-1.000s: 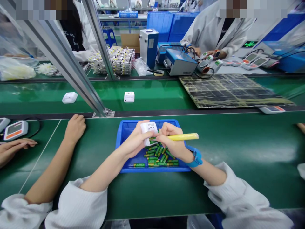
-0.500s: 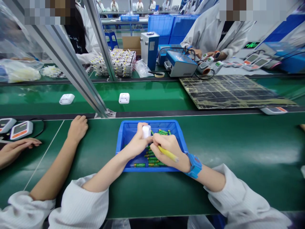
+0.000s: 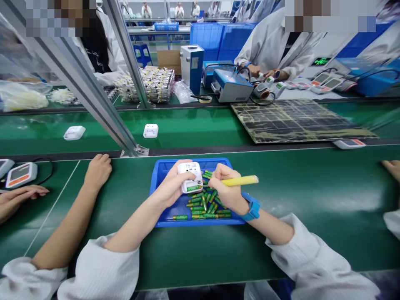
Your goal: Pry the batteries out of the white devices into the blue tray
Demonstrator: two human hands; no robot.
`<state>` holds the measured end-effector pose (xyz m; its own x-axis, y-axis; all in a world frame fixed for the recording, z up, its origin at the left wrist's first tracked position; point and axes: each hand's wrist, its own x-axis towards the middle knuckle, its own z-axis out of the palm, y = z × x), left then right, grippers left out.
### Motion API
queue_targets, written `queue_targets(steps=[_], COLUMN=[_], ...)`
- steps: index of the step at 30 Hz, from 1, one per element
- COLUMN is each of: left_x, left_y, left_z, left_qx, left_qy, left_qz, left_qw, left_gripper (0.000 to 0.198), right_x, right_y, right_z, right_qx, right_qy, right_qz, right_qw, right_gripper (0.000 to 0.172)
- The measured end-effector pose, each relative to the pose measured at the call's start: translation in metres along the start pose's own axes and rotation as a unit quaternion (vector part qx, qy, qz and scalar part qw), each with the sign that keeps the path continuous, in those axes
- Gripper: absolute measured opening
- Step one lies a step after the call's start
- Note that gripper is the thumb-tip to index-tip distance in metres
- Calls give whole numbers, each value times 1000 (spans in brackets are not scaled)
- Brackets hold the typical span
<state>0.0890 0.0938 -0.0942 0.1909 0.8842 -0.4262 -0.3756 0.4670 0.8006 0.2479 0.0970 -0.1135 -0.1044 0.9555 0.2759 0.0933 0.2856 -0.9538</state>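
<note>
Two bare hands worked over one blue plastic tray (image 3: 200, 223) set on a green bench mat (image 3: 312, 250), seen from the head camera. The left hand (image 3: 170, 187) was curled shut around one white plastic unit (image 3: 189, 171), which it held just above the tray. One green battery (image 3: 194, 188) lay in an open compartment along the unit's lower edge. The right hand (image 3: 226, 189), just beside the unit, was closed in a pinch on one yellow stick (image 3: 240, 181), its near end hidden behind the fingers. One blue wristband (image 3: 252, 208) circled the right wrist. Roughly thirty loose green batteries (image 3: 208, 206) lay crisscrossed in the tray, too overlapped for an exact count. Three other hands were well apart from the tray: one co-worker's hand (image 3: 97, 171) rested on the mat to the left, a second hand (image 3: 18, 192) lay farther left, and a third (image 3: 392, 168) showed at the right edge. Two white units (image 3: 74, 133) sat on a farther green belt beyond one metal rail (image 3: 93, 106).
</note>
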Motion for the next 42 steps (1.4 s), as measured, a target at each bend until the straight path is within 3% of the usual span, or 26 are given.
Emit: queue_targets(steps=[9, 13, 17, 20, 24, 28, 30, 36, 38, 42], left_x=[0, 1, 0, 0, 1, 1, 1, -3, -4, -5], left_y=[2, 5, 5, 2, -1, -1, 0, 1, 1, 0], left_z=[-2, -2, -1, 0, 0, 2, 3, 5, 6, 8], left_qx=[-59, -77, -65, -14, 49, 43, 32, -22, -16, -37], left_qy=[-2, -12, -4, 5, 20, 36, 35, 8, 7, 13], left_qz=[-22, -8, 27, 75, 121, 119, 120, 129, 138, 146], left_qw=[998, 997, 997, 997, 991, 991, 992, 991, 990, 988], left_gripper=[49, 54, 55, 51, 47, 49, 49, 48, 48, 56], right_x=[0, 6, 15, 17, 14, 13, 13, 14, 16, 31], right_y=[1, 1, 1, -1, -4, -1, 1, 0, -1, -1], right_z=[-1, 0, -1, -1, 1, 1, 1, 6, 9, 11], right_qx=[-6, 100, 180, 238, 282, 203, 143, -18, -64, -96], right_qy=[-15, -25, -37, -80, -119, 7, 28, -63, -106, -163], right_qz=[-9, 60, 152, 204, 200, 94, 70, -16, -17, 1], right_qw=[1000, 993, 971, 946, 931, 975, 987, 998, 992, 982], right_gripper=[25, 24, 24, 26, 29, 23, 22, 30, 40, 44])
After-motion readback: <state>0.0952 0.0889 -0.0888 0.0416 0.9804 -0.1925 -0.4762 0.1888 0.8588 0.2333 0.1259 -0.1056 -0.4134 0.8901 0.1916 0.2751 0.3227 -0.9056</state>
